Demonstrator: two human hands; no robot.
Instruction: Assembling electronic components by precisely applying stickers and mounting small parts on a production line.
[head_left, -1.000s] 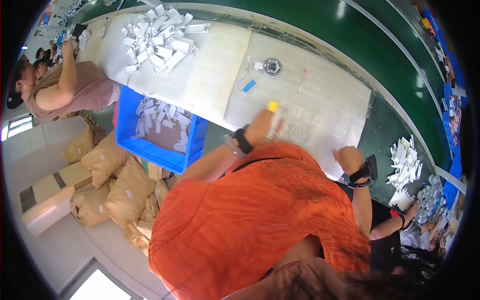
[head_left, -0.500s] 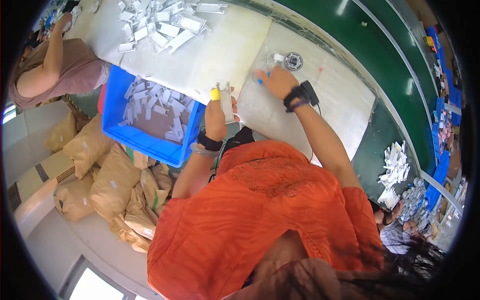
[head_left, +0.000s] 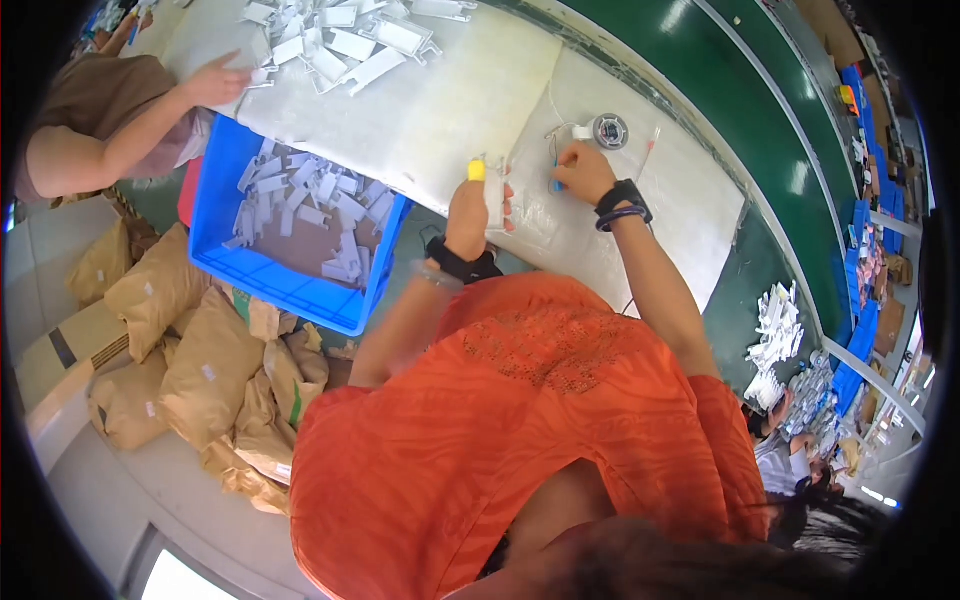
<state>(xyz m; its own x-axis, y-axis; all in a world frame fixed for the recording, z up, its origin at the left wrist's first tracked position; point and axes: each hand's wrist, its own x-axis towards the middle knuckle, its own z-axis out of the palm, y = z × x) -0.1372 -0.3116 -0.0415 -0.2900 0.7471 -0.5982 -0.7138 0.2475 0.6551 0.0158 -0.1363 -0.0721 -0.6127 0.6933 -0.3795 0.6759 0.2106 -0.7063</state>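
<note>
My left hand is closed around a flat white plastic piece, held upright near the table's front edge. A yellow cover sits on its thumb. To the right, my right hand has its fingers pinched together over the table on a small blue object. Most of that object is hidden by the fingers, so its kind does not show. A thin wire runs beside these fingers. Just beyond them lies a round grey device with a dark centre and a white block at its side.
A heap of white plastic pieces covers the far left table. Below it stands a blue crate with similar pieces inside. Brown sacks are piled at left. A co-worker's hand reaches to the heap. More white parts lie at right.
My left hand has moved right with the white piece, closer to my right hand. My right hand has drawn its fingers together and shifted slightly right. The co-worker's arm has come to the heap.
</note>
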